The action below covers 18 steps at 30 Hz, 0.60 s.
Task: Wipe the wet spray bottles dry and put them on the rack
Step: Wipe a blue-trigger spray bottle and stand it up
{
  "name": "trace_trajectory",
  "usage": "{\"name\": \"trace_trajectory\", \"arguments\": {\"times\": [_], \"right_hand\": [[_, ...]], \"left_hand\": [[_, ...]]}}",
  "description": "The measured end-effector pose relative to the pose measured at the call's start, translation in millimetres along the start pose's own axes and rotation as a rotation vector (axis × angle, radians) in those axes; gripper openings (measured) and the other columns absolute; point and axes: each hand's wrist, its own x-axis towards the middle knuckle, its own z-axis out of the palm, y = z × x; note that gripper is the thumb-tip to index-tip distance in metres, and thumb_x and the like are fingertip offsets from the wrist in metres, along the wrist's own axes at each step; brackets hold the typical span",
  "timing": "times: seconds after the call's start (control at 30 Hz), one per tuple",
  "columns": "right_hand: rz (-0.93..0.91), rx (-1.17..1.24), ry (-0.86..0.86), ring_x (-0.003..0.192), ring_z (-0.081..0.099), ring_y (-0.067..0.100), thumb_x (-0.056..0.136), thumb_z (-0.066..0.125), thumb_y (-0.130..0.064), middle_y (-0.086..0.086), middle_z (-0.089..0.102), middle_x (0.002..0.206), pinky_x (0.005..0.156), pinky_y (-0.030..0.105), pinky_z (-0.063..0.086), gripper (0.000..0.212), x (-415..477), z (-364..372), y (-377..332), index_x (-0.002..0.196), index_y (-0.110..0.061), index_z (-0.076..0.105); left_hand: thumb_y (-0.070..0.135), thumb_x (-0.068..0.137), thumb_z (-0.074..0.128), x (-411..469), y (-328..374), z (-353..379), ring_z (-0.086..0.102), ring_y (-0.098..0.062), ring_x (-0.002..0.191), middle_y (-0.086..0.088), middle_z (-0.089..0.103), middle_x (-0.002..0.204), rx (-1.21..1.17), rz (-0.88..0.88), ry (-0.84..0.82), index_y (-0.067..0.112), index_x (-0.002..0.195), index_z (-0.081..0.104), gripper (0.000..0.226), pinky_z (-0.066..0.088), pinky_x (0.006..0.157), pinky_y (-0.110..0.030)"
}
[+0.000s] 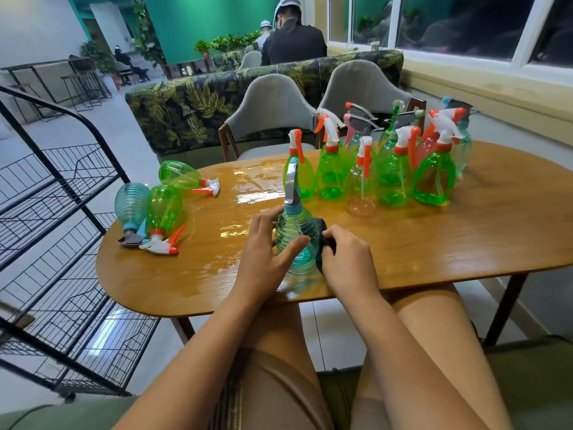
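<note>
We clasp the teal ribbed bottle [296, 240] upright near the surface's [434, 243] six o'clock edge; our left grip [263, 259] wraps its side, our right grip [347, 259] presses a dark cloth [324, 240] against it. Three bottles [155, 209] lie at nine o'clock beside the rack [62, 193].

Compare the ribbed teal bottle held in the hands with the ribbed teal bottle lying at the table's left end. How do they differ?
The held bottle stands upright, nozzle up; the lying bottle rests on its side, nozzle toward the person. The left hand grips the held one while the right hand presses a dark cloth to it; nothing touches the lying one. Both are ribbed, teal and blue-collared.
</note>
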Motion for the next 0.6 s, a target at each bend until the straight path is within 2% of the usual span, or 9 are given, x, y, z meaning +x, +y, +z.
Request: {"name": "trace_trajectory", "arguments": {"times": [0.1,0.2,0.27,0.33,0.43,0.5,0.6], "right_hand": [[-0.002,0.015,0.005,0.091,0.062,0.022,0.095,0.063,-0.004,0.0,0.069,0.1,0.078,0.045,0.057,0.016,0,-1,2,0.102,-0.017,0.068],[-0.025,0.06,0.03,0.09,0.063,0.021,0.094,0.063,-0.003,-0.002,0.071,0.098,0.079,0.044,0.056,0.018,-1,-1,3,0.102,-0.018,0.07],[-0.071,0.088,0.095,0.093,0.066,0.019,0.094,0.065,-0.003,-0.002,0.073,0.102,0.083,0.043,0.057,0.022,-2,-3,-1,0.108,-0.018,0.072],[-0.161,0.12,0.203,0.103,0.068,0.016,0.095,0.067,-0.002,-0.001,0.074,0.112,0.091,0.037,0.058,0.027,-4,-8,-9,0.118,-0.015,0.074],[-0.349,0.167,0.301,0.122,0.066,0.014,0.098,0.068,-0.001,0.003,0.073,0.128,0.107,0.027,0.052,0.033,-9,-17,-23,0.129,-0.009,0.072],[-0.414,0.169,0.326,0.129,0.063,0.016,0.099,0.068,-0.001,0.004,0.071,0.133,0.111,0.029,0.05,0.035,-11,-17,-27,0.133,-0.008,0.071],[-0.41,0.172,0.335,0.131,0.062,0.017,0.1,0.067,-0.001,0.005,0.07,0.136,0.111,0.034,0.051,0.035,-12,-15,-26,0.135,-0.008,0.07]], "left_hand": [[0.06,0.091,0.071,0,-1,0,0.051,0.006,0.123,0.011,0.049,0.137,0.008,-0.005,0.006,0.038,0.149,0.047,0.067,0.047,0.091,-0.007],[0.056,0.095,0.072,0,-4,0,0.057,-0.006,0.124,0.011,0.054,0.137,0.03,0.0,0.017,0.034,0.152,0.048,0.066,0.055,0.093,-0.026],[0.053,0.097,0.073,1,-4,0,0.058,-0.008,0.124,0.012,0.057,0.137,0.034,0.003,0.018,0.033,0.153,0.048,0.064,0.056,0.092,-0.032],[0.051,0.098,0.072,0,-1,-1,0.059,-0.008,0.125,0.014,0.06,0.138,0.023,0.014,0.013,0.033,0.153,0.048,0.063,0.056,0.093,-0.029],[0.04,0.099,0.075,-2,6,-3,0.061,0.0,0.125,0.014,0.066,0.137,-0.027,0.022,-0.008,0.031,0.151,0.047,0.06,0.053,0.095,-0.018],[0.037,0.099,0.074,-3,7,-4,0.061,0.003,0.126,0.013,0.068,0.135,-0.036,0.018,-0.019,0.031,0.148,0.047,0.056,0.053,0.097,-0.017],[0.039,0.1,0.073,-3,6,-4,0.059,0.004,0.128,0.014,0.069,0.134,-0.033,0.014,-0.026,0.032,0.146,0.048,0.053,0.051,0.099,-0.016]]}}
